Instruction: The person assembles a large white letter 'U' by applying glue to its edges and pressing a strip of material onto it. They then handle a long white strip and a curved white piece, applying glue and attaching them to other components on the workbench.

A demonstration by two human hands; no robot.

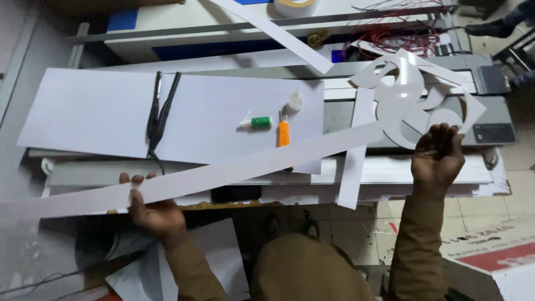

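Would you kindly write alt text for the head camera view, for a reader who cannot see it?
A person's left hand grips a long white plastic strip slanting over a workbench, while the right hand touches curved white cut-out shapes. On a large white sheet lie an orange craft knife, a small glue bottle and a black two-armed tool.

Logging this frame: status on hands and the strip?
Left hand grips long white strip, thumb on top. Right hand on curved white cutout. Orange knife and glue bottle lie beyond the strip.

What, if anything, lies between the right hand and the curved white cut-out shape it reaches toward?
Nothing visible does. The right hand has its fingertips at the lower edge of the curved white cut-out, with no object between them.
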